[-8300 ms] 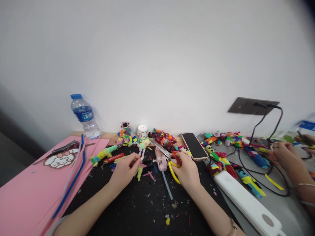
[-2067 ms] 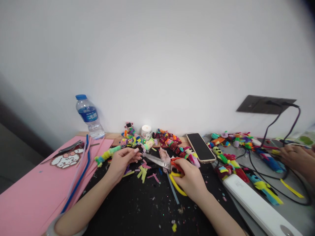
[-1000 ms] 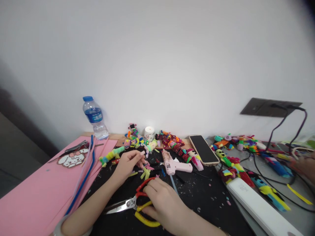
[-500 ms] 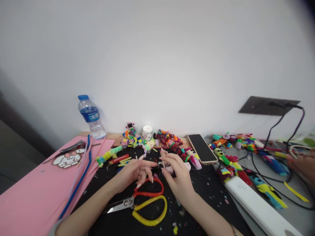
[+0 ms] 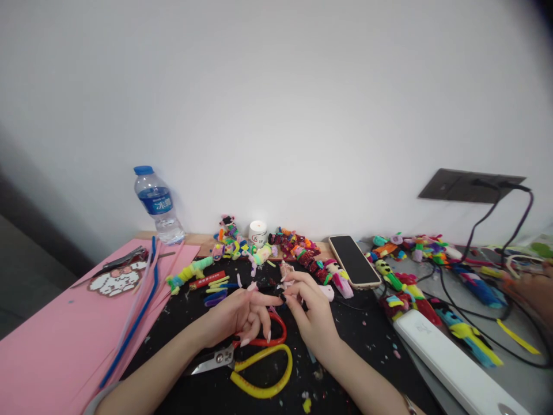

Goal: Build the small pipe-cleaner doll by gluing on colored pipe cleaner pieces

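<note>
My left hand (image 5: 239, 314) and my right hand (image 5: 314, 314) meet fingertip to fingertip over the black mat (image 5: 345, 346). The left hand's fingers are spread, with the index stretched toward the right hand. The right thumb and forefinger pinch a small dark piece (image 5: 283, 298) at that index tip. Just below both hands the scissors (image 5: 259, 372) with red and yellow handles lie flat and untouched. A pink glue gun (image 5: 327, 291) shows partly behind my right hand. Short cut pipe-cleaner bits (image 5: 216, 285) lie left of the hands.
Pink foam sheets (image 5: 52, 340) with a blue pipe cleaner (image 5: 129, 334) lie at left, a water bottle (image 5: 156, 204) behind them. Pipe-cleaner figures (image 5: 298, 248), a small white jar (image 5: 258, 233) and a phone (image 5: 354, 261) line the back. A white power strip (image 5: 453, 363), cables and another person's hand (image 5: 529, 285) are at right.
My right hand laid the scissors down on the mat near me and let go. It then moved up to my left hand's fingertips, and the two hands now touch.
</note>
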Tool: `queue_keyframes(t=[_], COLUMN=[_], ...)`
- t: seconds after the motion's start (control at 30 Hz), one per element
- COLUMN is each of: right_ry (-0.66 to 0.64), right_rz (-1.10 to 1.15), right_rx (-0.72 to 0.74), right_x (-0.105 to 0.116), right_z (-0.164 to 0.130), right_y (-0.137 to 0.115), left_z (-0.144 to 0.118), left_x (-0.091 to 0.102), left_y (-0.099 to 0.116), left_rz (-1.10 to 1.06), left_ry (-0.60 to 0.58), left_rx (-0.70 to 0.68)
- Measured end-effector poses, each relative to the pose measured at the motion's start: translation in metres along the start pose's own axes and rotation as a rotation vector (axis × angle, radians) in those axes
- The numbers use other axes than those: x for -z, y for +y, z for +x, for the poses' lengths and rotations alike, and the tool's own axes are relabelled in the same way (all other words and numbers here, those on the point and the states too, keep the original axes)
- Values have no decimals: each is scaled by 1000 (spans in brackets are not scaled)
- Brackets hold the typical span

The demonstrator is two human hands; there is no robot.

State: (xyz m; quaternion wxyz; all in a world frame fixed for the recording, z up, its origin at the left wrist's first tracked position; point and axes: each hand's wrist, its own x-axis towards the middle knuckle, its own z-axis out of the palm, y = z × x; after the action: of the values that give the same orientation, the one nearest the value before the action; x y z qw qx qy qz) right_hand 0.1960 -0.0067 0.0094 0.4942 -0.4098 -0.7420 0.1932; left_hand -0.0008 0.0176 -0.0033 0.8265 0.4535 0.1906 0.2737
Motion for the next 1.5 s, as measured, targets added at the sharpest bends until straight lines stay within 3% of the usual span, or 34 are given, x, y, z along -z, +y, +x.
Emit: queue_keyframes(t=[0.3, 0.47, 0.67, 0.8, 0.93, 1.03, 1.27, 1.5], right_ry=[-96, -88, -41, -57, -61, -76, -150, -226], right_rz=[-3, -74, -171, -278, -337, -423, -461, -326], right_rx=[27, 88, -24, -147, -179, -153, -112, -251], right_x=[1, 1, 3, 6, 12, 15, 18, 38], right_z=[2, 1, 5, 6, 7, 7, 7, 12], right_y=[4, 5, 12, 16, 15, 14, 19, 14], left_z=[0, -1, 0, 1, 0, -1, 0, -4], left_x=[0, 2, 5, 5, 4, 4, 5, 1], left_y=[-2, -3, 1, 7, 13, 14, 9, 12], left_rz=[-58, -39, 29, 86, 352, 676, 1078, 1347], left_ry=[-74, -62, 72, 249, 576, 724, 681, 631], left_rx=[-31, -29, -55, -161, -341, -355, -262, -310])
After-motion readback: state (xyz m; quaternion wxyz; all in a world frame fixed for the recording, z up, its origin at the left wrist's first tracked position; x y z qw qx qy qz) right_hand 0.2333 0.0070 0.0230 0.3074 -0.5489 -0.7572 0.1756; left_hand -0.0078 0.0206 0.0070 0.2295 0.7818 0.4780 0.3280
